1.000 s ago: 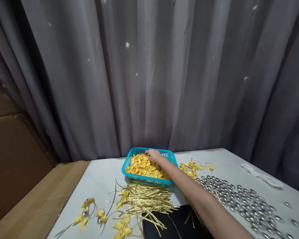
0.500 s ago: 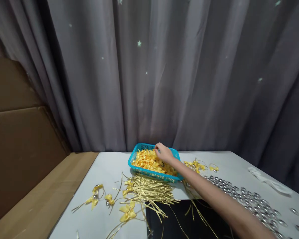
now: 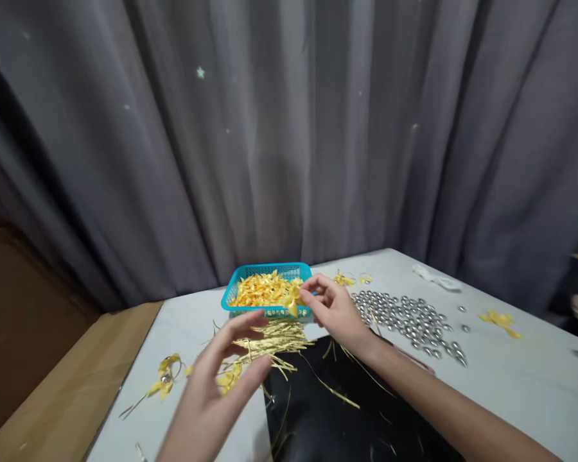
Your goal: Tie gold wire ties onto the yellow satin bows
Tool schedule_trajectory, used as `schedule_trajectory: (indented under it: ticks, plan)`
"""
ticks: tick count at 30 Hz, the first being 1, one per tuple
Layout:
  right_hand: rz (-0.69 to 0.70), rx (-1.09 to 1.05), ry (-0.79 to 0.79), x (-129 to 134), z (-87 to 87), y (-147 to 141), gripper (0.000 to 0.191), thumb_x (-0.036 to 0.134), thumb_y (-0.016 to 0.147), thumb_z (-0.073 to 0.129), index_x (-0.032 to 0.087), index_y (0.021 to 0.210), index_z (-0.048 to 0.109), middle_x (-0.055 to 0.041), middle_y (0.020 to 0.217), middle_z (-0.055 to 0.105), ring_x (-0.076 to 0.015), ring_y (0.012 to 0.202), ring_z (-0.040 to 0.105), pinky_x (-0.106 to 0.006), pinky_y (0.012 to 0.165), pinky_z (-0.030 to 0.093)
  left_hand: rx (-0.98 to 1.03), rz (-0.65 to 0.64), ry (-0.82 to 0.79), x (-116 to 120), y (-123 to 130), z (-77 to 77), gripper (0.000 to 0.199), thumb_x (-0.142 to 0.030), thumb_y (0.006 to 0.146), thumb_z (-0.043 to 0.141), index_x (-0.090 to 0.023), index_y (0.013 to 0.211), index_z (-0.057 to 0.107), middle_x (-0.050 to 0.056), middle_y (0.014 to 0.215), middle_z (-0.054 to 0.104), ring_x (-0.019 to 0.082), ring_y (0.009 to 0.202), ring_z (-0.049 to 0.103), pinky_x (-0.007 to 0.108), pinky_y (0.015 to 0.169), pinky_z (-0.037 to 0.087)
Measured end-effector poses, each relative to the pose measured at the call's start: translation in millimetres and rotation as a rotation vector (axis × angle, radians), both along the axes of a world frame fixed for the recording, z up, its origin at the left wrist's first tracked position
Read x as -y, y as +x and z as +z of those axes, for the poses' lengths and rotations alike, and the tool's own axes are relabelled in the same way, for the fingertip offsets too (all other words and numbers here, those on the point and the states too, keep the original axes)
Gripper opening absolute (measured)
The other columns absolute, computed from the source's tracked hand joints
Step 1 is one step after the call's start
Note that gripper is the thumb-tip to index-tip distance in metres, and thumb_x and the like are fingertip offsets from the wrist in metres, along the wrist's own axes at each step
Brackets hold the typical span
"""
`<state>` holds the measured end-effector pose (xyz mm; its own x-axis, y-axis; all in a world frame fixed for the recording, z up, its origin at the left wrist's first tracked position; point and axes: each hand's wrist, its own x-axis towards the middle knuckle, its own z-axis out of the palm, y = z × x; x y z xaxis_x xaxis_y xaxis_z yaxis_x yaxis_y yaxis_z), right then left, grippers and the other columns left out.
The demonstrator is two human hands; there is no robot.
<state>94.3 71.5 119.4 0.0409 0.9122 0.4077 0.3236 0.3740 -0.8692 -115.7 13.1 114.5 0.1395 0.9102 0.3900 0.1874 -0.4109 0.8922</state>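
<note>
Head view: nearest, the left hand (image 3: 219, 385) hovered over a white table (image 3: 505, 378), thumb and fingers spread wide, holding nothing. Beyond it, the right hand's fingertips pinched a yellow ribbon bow (image 3: 293, 299) before a blue basket (image 3: 227, 298) of similar bows. Silver oval pieces (image 3: 409, 317) lay scattered to the right, and a gray curtain (image 3: 279, 128) hung behind.

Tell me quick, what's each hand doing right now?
Left hand: open, thumb and fingers apart, holding nothing visible.
Right hand: closed, pinching a yellow bow.
</note>
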Motion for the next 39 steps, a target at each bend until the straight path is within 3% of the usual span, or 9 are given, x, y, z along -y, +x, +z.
schedule_trajectory:
  ticks: [3, 5, 10, 15, 19, 25, 27, 33, 39]
  plan:
    - [0.12, -0.171, -0.099, 34.5, 3.5, -9.3, 0.026, 0.043, 0.079, 0.056, 0.018, 0.079, 0.049, 0.0054, 0.057, 0.045, -0.0045, 0.039, 0.038, -0.017, 0.035, 0.03, 0.06, -0.073, -0.169, -15.7, 26.1, 1.6, 0.043, -0.039, 0.076, 0.066, -0.025, 0.115, 0.055, 0.008, 0.111, 0.064, 0.021, 0.093, 0.063, 0.031, 0.075, 0.055]
    - [0.157, -0.233, -0.138, 49.0, 3.6, -12.9, 0.027, 0.043, 0.078, 0.058, 0.018, 0.078, 0.049, 0.0061, 0.056, 0.043, -0.0039, 0.039, 0.038, -0.016, 0.034, 0.029, 0.118, -0.043, -0.22, -17.3, 35.7, -0.1, 0.041, -0.04, 0.075, 0.066, -0.022, 0.11, 0.058, 0.007, 0.1, 0.067, 0.02, 0.089, 0.064, 0.03, 0.075, 0.055]
    - [0.217, -0.309, -0.203, 58.9, -1.9, -15.7, 0.027, 0.042, 0.078, 0.059, 0.018, 0.077, 0.048, 0.0037, 0.065, 0.048, -0.0025, 0.04, 0.04, -0.015, 0.034, 0.03, 0.091, -0.028, -0.205, -8.4, 36.1, -0.5, 0.021, -0.037, 0.072, 0.068, -0.018, 0.082, 0.066, 0.004, 0.078, 0.068, 0.016, 0.073, 0.064, 0.025, 0.067, 0.054]
    - [0.295, 0.018, 0.01, 54.8, -0.9, -6.7, 0.026, 0.024, 0.085, 0.051, 0.022, 0.111, 0.051, -0.0031, 0.096, 0.058, -0.0035, 0.049, 0.043, -0.019, 0.047, 0.04, 0.021, -0.068, -0.165, -7.9, 28.2, 1.7, 0.016, -0.034, 0.075, 0.065, -0.02, 0.082, 0.068, 0.003, 0.08, 0.068, 0.015, 0.074, 0.063, 0.023, 0.066, 0.054]
    - [0.361, 0.319, 0.155, 50.5, 2.3, 5.3, 0.017, 0.021, 0.087, 0.051, 0.021, 0.1, 0.062, -0.0007, 0.087, 0.066, -0.007, 0.057, 0.05, -0.021, 0.055, 0.042, -0.057, -0.126, -0.142, -11.3, 23.5, 2.3, 0.016, -0.033, 0.078, 0.062, -0.02, 0.084, 0.07, 0.004, 0.083, 0.069, 0.016, 0.076, 0.064, 0.024, 0.067, 0.053]
    - [0.444, 0.403, 0.239, 47.5, 6.0, 14.9, 0.019, 0.015, 0.088, 0.052, 0.017, 0.104, 0.061, -0.0024, 0.099, 0.069, -0.0099, 0.086, 0.063, -0.021, 0.075, 0.047, -0.117, -0.152, -0.158, -16.8, 19.1, 2.6, 0.017, -0.033, 0.079, 0.061, -0.02, 0.086, 0.069, 0.004, 0.08, 0.069, 0.018, 0.077, 0.064, 0.026, 0.067, 0.053]
    - [0.469, 0.431, 0.257, 47.5, 7.8, 16.4, 0.016, 0.014, 0.088, 0.051, 0.016, 0.101, 0.062, -0.0026, 0.094, 0.069, -0.0093, 0.082, 0.063, -0.021, 0.073, 0.046, -0.151, -0.168, -0.153, -17.1, 17.8, 2.7, 0.017, -0.033, 0.08, 0.06, -0.021, 0.087, 0.069, 0.004, 0.083, 0.069, 0.017, 0.078, 0.064, 0.026, 0.067, 0.053]
    - [0.448, 0.499, 0.103, 43.4, 5.5, 17.1, 0.008, 0.016, 0.087, 0.052, 0.016, 0.087, 0.059, 0.002, 0.069, 0.062, -0.0075, 0.058, 0.053, -0.02, 0.056, 0.038, -0.37, -0.19, -0.126, -15.6, 17.6, 3.2, 0.016, -0.033, 0.082, 0.056, -0.022, 0.085, 0.067, 0.003, 0.082, 0.068, 0.016, 0.074, 0.061, 0.024, 0.062, 0.049]
    - [0.501, 0.549, -0.014, 37.5, 2.7, 18.3, 0.012, 0.024, 0.09, 0.048, 0.017, 0.088, 0.057, 0.0016, 0.071, 0.059, -0.0087, 0.062, 0.052, -0.021, 0.058, 0.036, -0.546, -0.229, -0.064, -18.5, 17.8, 2.5, 0.017, -0.034, 0.085, 0.052, -0.021, 0.079, 0.062, 0.001, 0.078, 0.065, 0.013, 0.063, 0.055, 0.023, 0.056, 0.043]
